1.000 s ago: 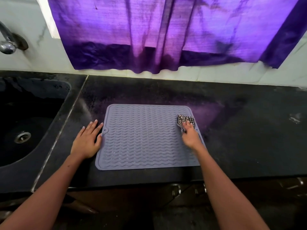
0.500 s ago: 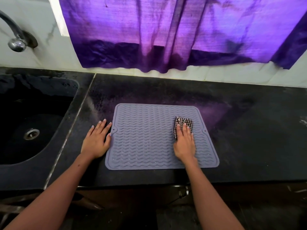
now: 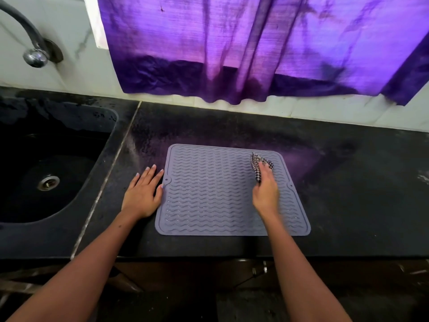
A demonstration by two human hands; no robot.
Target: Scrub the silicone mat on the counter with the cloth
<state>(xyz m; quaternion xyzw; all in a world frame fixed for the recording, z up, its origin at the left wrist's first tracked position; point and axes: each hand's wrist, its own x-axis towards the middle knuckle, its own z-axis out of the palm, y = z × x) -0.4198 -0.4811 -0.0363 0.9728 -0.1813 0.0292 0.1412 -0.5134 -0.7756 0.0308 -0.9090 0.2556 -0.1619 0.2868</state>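
A grey silicone mat (image 3: 209,194) with wavy ridges lies flat on the black counter (image 3: 348,194). My right hand (image 3: 265,191) rests on the mat's right part and grips a black-and-white checked cloth (image 3: 256,162), which pokes out past the fingers toward the mat's far right corner. My left hand (image 3: 142,194) lies flat on the counter, fingers spread, touching the mat's left edge near its small tab.
A black sink (image 3: 46,170) with a metal drain (image 3: 48,182) sits at the left, a tap (image 3: 32,49) above it. A purple curtain (image 3: 255,47) hangs over the white tiled wall behind. The counter's front edge runs just below the mat.
My right hand has pushed the cloth from the mat's right middle toward the far right corner. My left hand stays pressed at the mat's left edge. The view has shifted slightly.
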